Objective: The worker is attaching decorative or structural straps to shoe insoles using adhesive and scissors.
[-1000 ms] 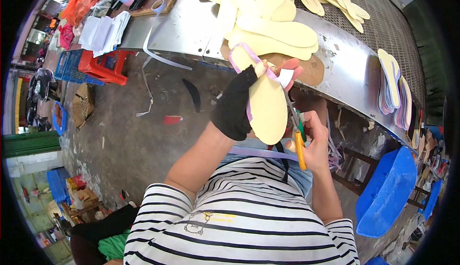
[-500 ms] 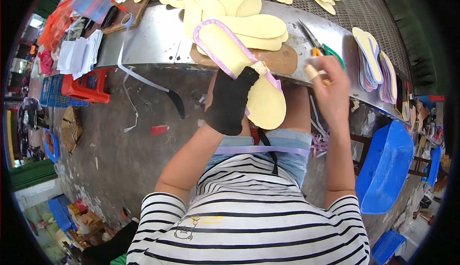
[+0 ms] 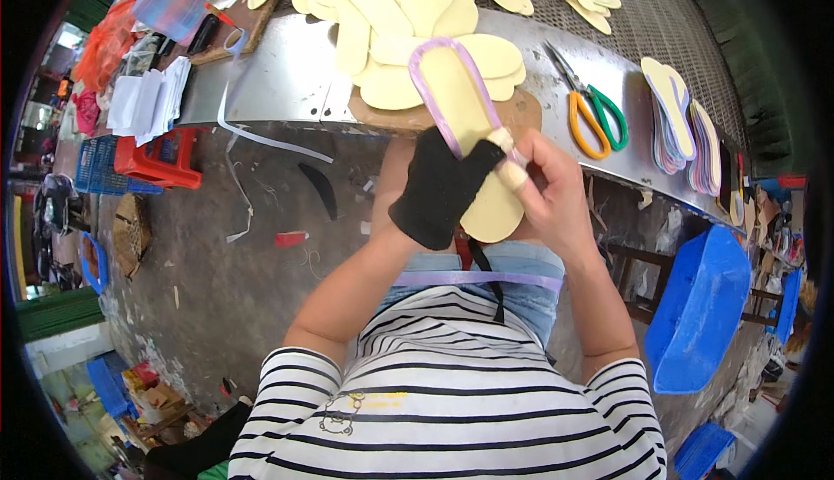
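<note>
So far the lilac trim (image 3: 433, 106) wraps the far end of the yellow insole (image 3: 460, 89), while the near end looks bare, so I'd call it partway. Left hand (image 3: 445, 189) has its gloved grip closed round the insole's middle, just off the counter (image 3: 287, 67); right hand's (image 3: 558, 195) grip is pinched at the edge, probably on trim, but fingers block the view. Scissors (image 3: 575, 89) lie nearby.
</note>
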A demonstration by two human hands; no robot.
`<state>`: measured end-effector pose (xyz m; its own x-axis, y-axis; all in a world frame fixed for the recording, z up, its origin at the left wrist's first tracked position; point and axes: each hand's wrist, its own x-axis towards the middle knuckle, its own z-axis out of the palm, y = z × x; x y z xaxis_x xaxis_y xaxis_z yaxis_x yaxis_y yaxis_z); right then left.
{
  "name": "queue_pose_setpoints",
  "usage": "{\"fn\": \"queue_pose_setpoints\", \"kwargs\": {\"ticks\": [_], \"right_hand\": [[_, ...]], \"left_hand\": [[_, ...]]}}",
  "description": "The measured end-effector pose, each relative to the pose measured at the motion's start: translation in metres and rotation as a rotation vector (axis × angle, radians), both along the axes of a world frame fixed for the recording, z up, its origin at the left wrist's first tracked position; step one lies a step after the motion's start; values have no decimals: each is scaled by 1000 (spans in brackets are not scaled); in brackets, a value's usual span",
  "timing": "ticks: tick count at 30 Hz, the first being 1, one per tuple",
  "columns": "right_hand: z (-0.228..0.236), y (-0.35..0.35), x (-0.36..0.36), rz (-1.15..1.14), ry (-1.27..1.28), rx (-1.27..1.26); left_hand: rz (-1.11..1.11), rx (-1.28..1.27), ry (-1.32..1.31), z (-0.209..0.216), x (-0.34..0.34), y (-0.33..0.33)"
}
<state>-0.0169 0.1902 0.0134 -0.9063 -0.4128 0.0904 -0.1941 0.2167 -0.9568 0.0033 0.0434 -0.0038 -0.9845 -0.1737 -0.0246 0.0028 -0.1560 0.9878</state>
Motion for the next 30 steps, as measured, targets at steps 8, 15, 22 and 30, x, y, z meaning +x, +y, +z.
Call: {"fn": "queue_pose_setpoints", "kwargs": {"ticks": [8, 15, 22, 30], "right_hand": [[41, 12, -38, 24, -33, -187], [36, 4, -31, 73, 413, 123], [26, -4, -20, -114, 225, -25], [0, -15, -4, -153, 82, -149]], "left_hand": [[-540, -411, 24, 0, 10, -3], [-288, -121, 205, 36, -11, -13], [-205, -100, 200, 25, -20, -11], [113, 70, 281, 20, -29, 3]]}}
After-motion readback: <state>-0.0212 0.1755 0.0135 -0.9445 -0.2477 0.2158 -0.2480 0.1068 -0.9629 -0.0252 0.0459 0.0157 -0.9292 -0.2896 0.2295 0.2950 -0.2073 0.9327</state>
